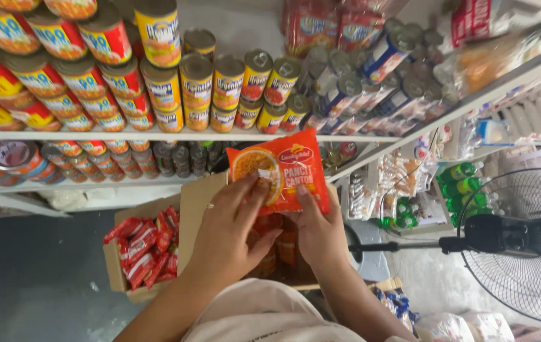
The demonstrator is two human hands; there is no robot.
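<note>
Up at twelve o'clock, the white shelf (175, 135) carries stacked tins: red-and-yellow cans (61, 63) at ten and eleven, yellow-labelled cans (226, 85) with red panels dead centre, and blue-and-white cans (359, 82) lying with their tops forward at one o'clock. A lower shelf (93, 185) at nine o'clock holds smaller dark and red tins on their sides. Over at four o'clock stands a black electric fan (524, 247) with a wire cage, and behind it at three o'clock a rack of green bottles (460, 183). Down at seven o'clock sits an open cardboard box (189, 209), one side packed with red sachets (147, 244), another holding more orange packets under the hands.

Now the action, right in the middle: an orange noodle packet (281, 170), flat and rectangular, slightly tilted, with a yellow noodle picture on its left half, a red oval badge near the top and white lettering on its right half. It is held up above the box, in front of the lower shelf's edge. The left hand (229, 237) comes up from six o'clock, fingers closed onto the packet's lower left edge, thumb and fingertips pinching near a small white patch; a ring shows on one finger. The right hand (318, 231) grips the lower right corner, thumb laid flat on the front, remaining fingers hidden behind the wrapper. The packet sticks out above both grips toward twelve o'clock.
</note>
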